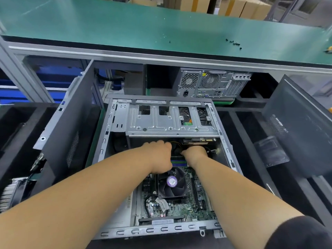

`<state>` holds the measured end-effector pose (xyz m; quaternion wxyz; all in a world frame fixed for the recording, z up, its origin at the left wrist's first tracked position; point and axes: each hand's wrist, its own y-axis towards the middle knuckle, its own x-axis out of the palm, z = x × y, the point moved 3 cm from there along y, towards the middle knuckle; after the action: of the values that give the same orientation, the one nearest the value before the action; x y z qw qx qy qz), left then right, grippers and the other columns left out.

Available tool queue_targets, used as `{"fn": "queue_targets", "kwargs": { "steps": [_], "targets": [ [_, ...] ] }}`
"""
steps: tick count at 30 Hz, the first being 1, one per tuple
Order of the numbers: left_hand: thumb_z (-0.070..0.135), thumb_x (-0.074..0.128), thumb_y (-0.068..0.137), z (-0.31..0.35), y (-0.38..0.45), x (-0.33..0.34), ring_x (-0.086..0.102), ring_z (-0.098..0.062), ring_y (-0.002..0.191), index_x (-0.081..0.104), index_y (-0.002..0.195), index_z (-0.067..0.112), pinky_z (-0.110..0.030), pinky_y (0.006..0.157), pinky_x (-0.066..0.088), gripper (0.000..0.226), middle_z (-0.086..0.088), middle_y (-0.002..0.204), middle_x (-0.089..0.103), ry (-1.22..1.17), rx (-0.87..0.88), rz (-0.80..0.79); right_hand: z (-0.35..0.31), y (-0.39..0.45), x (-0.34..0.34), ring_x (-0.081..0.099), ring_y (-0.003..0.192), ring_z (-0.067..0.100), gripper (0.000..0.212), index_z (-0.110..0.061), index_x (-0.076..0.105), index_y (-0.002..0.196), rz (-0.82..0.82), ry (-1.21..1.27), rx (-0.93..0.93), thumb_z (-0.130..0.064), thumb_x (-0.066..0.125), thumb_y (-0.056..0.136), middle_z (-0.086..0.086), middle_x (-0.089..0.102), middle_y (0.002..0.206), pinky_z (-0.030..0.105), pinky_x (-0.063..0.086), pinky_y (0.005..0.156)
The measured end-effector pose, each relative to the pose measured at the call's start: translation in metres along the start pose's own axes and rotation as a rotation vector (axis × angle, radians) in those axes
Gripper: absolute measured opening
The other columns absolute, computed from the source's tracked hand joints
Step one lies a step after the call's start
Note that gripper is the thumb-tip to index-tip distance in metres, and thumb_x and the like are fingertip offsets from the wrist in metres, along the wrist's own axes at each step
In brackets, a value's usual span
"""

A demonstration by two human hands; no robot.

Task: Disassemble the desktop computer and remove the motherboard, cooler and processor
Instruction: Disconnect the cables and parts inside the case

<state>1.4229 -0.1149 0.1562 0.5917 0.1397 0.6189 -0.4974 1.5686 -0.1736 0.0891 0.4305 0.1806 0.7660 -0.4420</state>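
A person reaches with both bare arms into an open desktop computer case (115, 123) lying on its side below a green-topped workbench (125, 27). The left hand (159, 155) and the right hand (195, 152) meet deep inside the chassis, just under the silver drive cage (161, 121), around a bundle of yellow and black cables (175, 147) — both with fingers curled downward, though what each actually grips is hidden from the head camera and cannot be told. The motherboard (179, 207) sits in the case floor near the person, with the cooler (171, 183) — a black fan bearing a purple round label — mounted on it between the two forearms; the processor is not visible. Coloured memory slots (178, 162) show between the wrists. A removed dark side panel (301, 126) leans at right, another (71, 126) at left. A second computer (213, 83) stands under the bench, and small black screws (233, 43) lie scattered on its top.
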Motion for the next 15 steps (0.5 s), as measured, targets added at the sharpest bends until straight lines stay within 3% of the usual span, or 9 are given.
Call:
{"fn": "queue_targets", "kwargs": {
  "steps": [4,11,15],
  "targets": [
    [0.021,0.053,0.09,0.018,0.009,0.004,0.05,-0.03,0.115,0.048,0.128,0.009,-0.038,0.093,0.045,0.04,-0.012,0.127,0.048,0.031,0.063,0.076,0.0,0.007,0.005,0.061,0.11,0.028,0.031,-0.01,0.065,0.109,-0.018,-0.052,0.004,-0.033,0.047,0.099,0.013,0.066,0.119,0.027,0.041,0.076],
    [0.008,0.051,0.091,0.035,0.037,0.006,0.06,-0.028,0.109,0.06,0.117,0.006,-0.036,0.089,0.051,0.028,-0.011,0.12,0.061,0.191,0.0,-0.01,0.001,0.012,0.009,0.062,0.108,0.031,0.031,-0.005,0.067,0.112,0.026,-0.051,0.004,-0.025,0.046,0.1,0.015,0.066,0.117,0.031,0.044,0.076],
    [0.004,0.051,0.091,0.026,0.046,0.008,0.059,-0.029,0.107,0.062,0.113,0.009,-0.035,0.079,0.046,0.025,-0.009,0.117,0.061,0.08,-0.079,0.054,0.002,0.013,0.009,0.061,0.11,0.032,0.032,-0.004,0.067,0.113,0.02,-0.062,0.01,-0.026,0.046,0.1,0.016,0.066,0.119,0.033,0.047,0.083]
  ]
}}
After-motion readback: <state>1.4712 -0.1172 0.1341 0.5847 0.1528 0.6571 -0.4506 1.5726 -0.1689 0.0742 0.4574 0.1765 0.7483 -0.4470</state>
